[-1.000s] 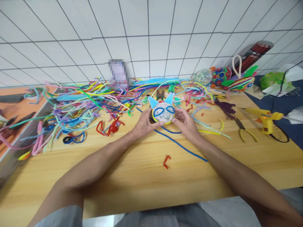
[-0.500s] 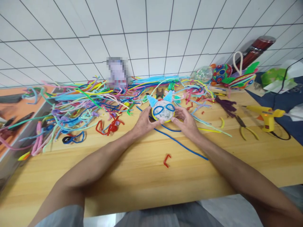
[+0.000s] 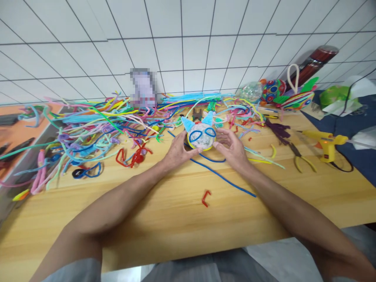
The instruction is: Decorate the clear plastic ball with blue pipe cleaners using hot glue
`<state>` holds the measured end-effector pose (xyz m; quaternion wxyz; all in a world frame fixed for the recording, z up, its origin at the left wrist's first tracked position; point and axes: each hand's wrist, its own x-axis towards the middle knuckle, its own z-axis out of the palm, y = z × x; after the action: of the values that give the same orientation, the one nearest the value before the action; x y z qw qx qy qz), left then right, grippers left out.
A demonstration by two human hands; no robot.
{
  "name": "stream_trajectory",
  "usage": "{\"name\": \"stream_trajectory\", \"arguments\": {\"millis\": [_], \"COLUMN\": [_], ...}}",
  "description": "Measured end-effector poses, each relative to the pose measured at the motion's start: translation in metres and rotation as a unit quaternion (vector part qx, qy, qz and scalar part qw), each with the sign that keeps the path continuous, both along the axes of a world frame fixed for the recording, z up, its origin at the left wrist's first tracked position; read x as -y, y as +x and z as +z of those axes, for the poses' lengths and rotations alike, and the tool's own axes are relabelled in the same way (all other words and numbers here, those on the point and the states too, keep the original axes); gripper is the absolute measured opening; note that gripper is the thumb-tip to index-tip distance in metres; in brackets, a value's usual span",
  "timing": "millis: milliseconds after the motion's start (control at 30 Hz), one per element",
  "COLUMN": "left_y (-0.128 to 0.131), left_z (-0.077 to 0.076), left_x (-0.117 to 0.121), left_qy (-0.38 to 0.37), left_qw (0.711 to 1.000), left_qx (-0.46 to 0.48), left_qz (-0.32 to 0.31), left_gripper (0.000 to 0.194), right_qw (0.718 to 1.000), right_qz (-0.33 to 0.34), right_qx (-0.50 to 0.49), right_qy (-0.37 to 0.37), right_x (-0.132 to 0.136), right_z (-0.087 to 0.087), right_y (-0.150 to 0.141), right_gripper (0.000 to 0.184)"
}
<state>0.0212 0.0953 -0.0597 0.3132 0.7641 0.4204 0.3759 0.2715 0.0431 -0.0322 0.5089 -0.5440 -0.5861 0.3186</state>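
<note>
Above the table is a round craft cat head (image 3: 202,138) with a whitish, shiny front, a yellow rim, two light-blue pointed ears and two dark-blue loops like eyes. My left hand (image 3: 178,150) grips it at its left edge, the thumb on the lower rim. From the right, my right hand (image 3: 232,149) holds the other edge with its thumb tip, the fingers curved behind and somewhat apart. Under the hands lies a long blue pipe cleaner (image 3: 225,178). Closer to me rests a short bent red pipe cleaner piece (image 3: 206,198).
A tangled heap of coloured pipe cleaners (image 3: 102,117) spreads along the wall. On the right lie yellow-handled pliers (image 3: 302,158), a yellow glue gun (image 3: 327,145) and a purple bundle (image 3: 277,131). Behind stand colourful ornaments (image 3: 273,92) and a red cylinder (image 3: 317,62). A blurred-out upright object (image 3: 143,88) leans at the back.
Both hands keep the cat head in nearly the same place. My right hand's fingers have spread slightly away from its edge. The whole view has shifted a little.
</note>
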Motion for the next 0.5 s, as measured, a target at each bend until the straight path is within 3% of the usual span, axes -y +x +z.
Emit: {"name": "stream_trajectory", "arguments": {"millis": [200, 267, 400, 500], "left_y": [-0.003, -0.004, -0.003, -0.003], "left_z": [-0.003, -0.003, -0.001, -0.001], "left_x": [-0.001, -0.002, -0.003, -0.003], "left_qy": [0.008, 0.012, 0.019, 0.024], "left_qw": [1.0, 1.0, 1.0, 1.0], "left_qx": [0.0, 0.005, 0.009, 0.013], "left_qz": [0.015, 0.007, -0.008, 0.007], "left_gripper": [0.079, 0.077, 0.072, 0.07], "right_qw": [0.994, 0.993, 0.991, 0.979], "right_qz": [-0.079, -0.083, -0.107, -0.198], "right_qx": [0.028, 0.051, 0.059, 0.042], "right_qy": [0.072, 0.064, 0.052, 0.037], "right_x": [0.002, 0.007, 0.023, 0.042], "right_z": [0.052, 0.059, 0.052, 0.036], "right_y": [0.026, 0.039, 0.078, 0.126], "right_gripper": [0.014, 0.015, 0.014, 0.014]}}
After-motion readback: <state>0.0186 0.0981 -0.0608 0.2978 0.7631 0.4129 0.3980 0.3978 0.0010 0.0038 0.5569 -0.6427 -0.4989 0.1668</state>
